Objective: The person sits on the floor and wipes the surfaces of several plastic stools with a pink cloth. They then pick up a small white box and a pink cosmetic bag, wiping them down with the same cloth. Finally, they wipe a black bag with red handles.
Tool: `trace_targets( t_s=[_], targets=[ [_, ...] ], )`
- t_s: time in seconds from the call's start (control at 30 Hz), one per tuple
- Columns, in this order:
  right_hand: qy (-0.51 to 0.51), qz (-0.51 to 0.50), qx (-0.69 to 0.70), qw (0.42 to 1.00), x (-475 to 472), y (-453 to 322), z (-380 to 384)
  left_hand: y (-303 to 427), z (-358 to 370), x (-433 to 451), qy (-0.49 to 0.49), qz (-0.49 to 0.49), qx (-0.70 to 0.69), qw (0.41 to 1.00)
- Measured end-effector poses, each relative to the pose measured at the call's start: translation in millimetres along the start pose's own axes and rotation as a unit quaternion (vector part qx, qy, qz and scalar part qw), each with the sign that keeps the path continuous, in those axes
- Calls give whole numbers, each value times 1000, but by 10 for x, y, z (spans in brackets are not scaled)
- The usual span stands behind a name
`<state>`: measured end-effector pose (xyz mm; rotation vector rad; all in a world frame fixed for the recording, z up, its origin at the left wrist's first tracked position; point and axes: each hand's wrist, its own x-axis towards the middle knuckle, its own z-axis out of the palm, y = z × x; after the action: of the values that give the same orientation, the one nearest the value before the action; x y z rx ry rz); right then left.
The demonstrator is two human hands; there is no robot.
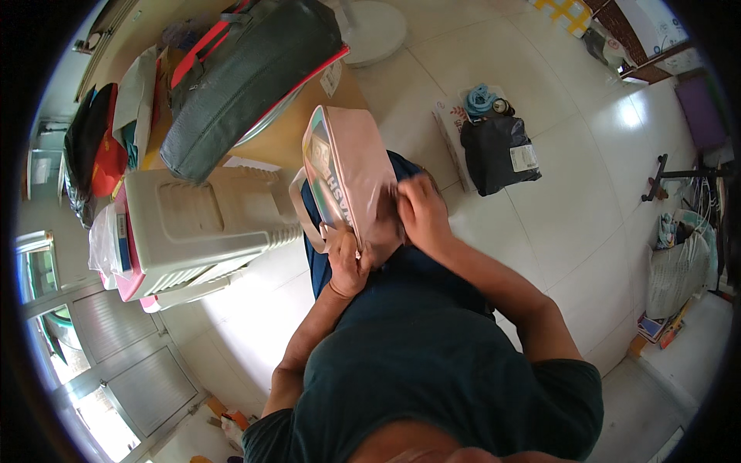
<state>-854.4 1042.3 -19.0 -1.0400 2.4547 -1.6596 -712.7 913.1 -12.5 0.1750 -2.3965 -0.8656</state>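
A pink toiletry bag (362,144) rests on my lap, its see-through side with printed lettering turned to the left. My left hand (349,263) grips the bag's near lower corner, close to the pale carrying strap (301,202). On the right, my right hand (422,211) is at the pink side panel with its fingers bent, blurred by motion. Under those fingertips lies a dark brown patch (389,211); whether it is a cloth or a shadow I cannot tell. Behind the clear side, some pale contents show indistinctly.
A dark green leather bag (255,87) lies on a cardboard box (347,87) ahead left, beside a beige plastic stool (173,220) on its side. A black parcel (501,156) and a white box (454,136) sit on the tiled floor. A round stand base (376,32) is farther ahead.
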Motion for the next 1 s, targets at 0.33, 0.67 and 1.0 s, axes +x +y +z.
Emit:
trace_targets(
  t_s=[0.33, 0.67, 1.0],
  targets=[
    [-91, 27, 22, 995, -71, 142, -166, 343, -178, 370, -37, -170, -47, 984],
    [-65, -63, 145, 985, 243, -256, -175, 274, -163, 491, -86, -205, -46, 974],
    [-90, -37, 76, 992, 707, -258, 383, 213, -200, 373, -45, -237, -52, 969]
  ],
)
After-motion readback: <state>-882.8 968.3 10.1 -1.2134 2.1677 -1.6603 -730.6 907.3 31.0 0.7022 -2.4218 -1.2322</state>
